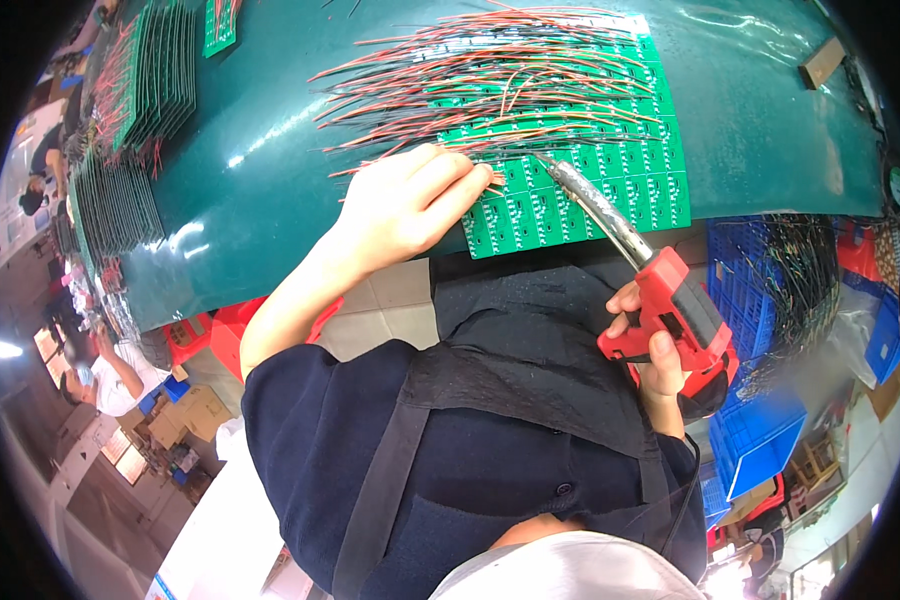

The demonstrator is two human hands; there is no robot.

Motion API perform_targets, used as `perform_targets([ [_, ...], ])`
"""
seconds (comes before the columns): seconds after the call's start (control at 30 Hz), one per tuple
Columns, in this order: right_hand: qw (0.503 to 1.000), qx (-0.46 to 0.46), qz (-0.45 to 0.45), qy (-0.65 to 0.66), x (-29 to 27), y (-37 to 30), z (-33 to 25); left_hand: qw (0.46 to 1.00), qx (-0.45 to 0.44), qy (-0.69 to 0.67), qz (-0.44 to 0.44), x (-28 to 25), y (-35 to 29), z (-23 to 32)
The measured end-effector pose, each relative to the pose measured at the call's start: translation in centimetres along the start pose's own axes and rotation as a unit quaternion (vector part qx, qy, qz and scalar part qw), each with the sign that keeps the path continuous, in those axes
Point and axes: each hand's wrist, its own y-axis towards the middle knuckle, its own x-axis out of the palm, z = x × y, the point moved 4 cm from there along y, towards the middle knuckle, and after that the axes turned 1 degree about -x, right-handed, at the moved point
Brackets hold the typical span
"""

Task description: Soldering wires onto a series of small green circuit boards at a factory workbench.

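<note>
A green panel of small circuit boards (590, 215) lies at the table's front edge, with rows of red and black wires (490, 60) across its far part. My left hand (405, 205) is at the panel's left side, thumb and fingers closed on wires whose orange-red ends (497, 182) stick out past the fingertips. My right hand (660, 372) is wrapped round the grip of a red and black soldering gun (670, 300). Its long metal barrel (605, 215) slants up and left over the panel, and its tip is close to the nearest row of wires, right of my left fingertips.
Upright stacks of green boards (160, 80) with wires stand at the table's far left, next to another stack (120, 205). A small brown block (822, 63) lies at the far right. Blue crates (755, 440) and a bundle of dark wires (805, 280) are beside me on the right.
</note>
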Motion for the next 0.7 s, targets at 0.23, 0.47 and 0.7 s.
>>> perform_targets([
  [0.23,0.998,0.050,-0.005,-0.035,-0.5,-0.7,0.5,0.999,0.010,-0.017,0.029,0.3,0.8,0.2],
  [0.47,0.997,0.068,0.002,-0.045,-1.6,-1.3,1.5,1.000,0.003,-0.010,0.002,1.0,1.2,0.6],
  [0.7,0.997,0.059,-0.035,-0.035,-1.4,-1.1,1.2,1.000,0.004,0.001,-0.001,1.0,1.3,0.7],
])
